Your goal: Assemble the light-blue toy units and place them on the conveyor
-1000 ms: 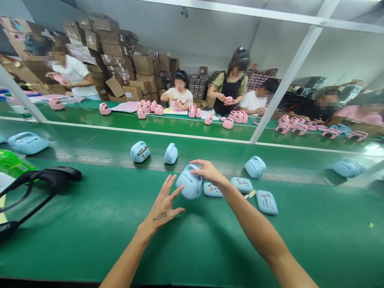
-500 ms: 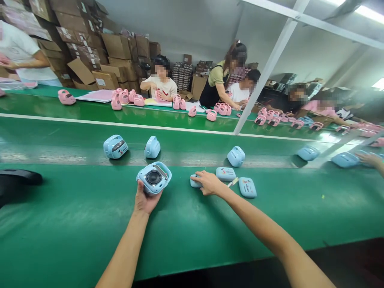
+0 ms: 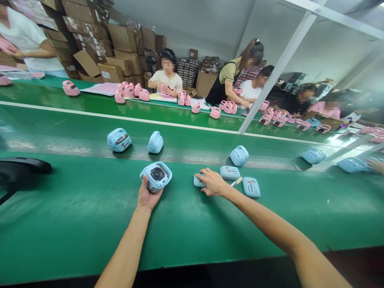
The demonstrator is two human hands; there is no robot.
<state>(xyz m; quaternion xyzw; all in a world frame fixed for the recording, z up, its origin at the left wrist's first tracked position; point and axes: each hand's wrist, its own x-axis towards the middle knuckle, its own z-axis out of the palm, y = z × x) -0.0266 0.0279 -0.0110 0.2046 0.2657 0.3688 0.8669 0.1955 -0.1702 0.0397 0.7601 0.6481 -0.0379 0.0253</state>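
Observation:
My left hand [image 3: 147,196] grips a light-blue speaker shell [image 3: 156,175] from below, its open side with the round black speaker turned toward me. My right hand [image 3: 210,183] rests, fingers curled, on a flat light-blue cover panel [image 3: 198,182] lying on the green table. Two more blue cover panels [image 3: 229,173] [image 3: 251,187] lie just right of that hand, with a small pale strip [image 3: 237,182] between them.
Blue speaker shells [image 3: 119,140] [image 3: 155,142] [image 3: 239,155] stand on the conveyor belt [image 3: 75,144] beyond my hands. More blue shells [image 3: 313,156] sit further right. A black object [image 3: 24,166] lies at the left. Across the line, several people handle pink shells [image 3: 143,94] before stacked cartons [image 3: 120,40].
The right hand passed the blue shell to the left hand, which turned its speaker side toward me. The right hand then moved right and came down on a cover panel.

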